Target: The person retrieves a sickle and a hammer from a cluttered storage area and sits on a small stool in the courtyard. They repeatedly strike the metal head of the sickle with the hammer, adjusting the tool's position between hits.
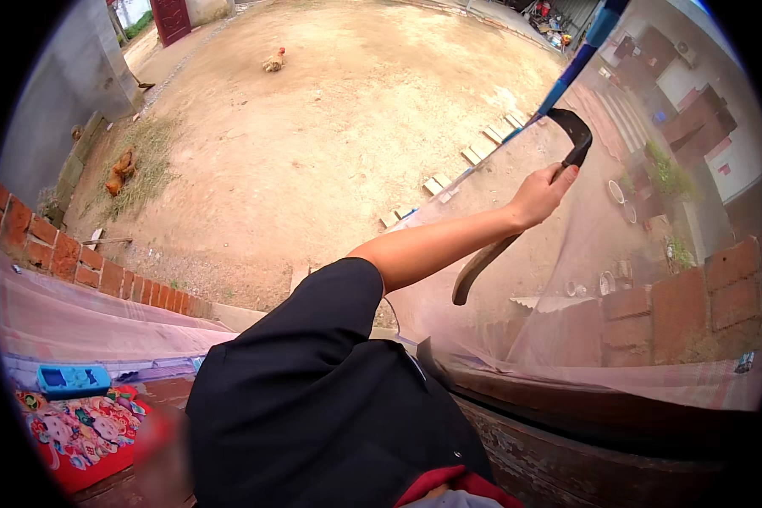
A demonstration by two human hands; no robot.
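My left hand [543, 199] is stretched out to the right, its bare forearm coming from a black sleeve. Its fingers are wrapped round the curved wooden handle of a sickle [577, 135], close under the dark blade. The handle's lower end hangs below the hand. In the picture the hooked blade tip meets the blue patterned edging [567, 76] of a sheer pink net curtain [516, 313]; whether they touch, I cannot tell. Behind the hand the net spreads across the right side. My right hand does not show.
At lower left, a blue plastic tray [73, 381] and a red printed sheet [85, 436] lie near gathered pink netting [102, 317]. Brick walls [68, 254] flank the opening. In the dirt yard are a chicken [273, 61], brown chickens [120, 172] and pale blocks [480, 151].
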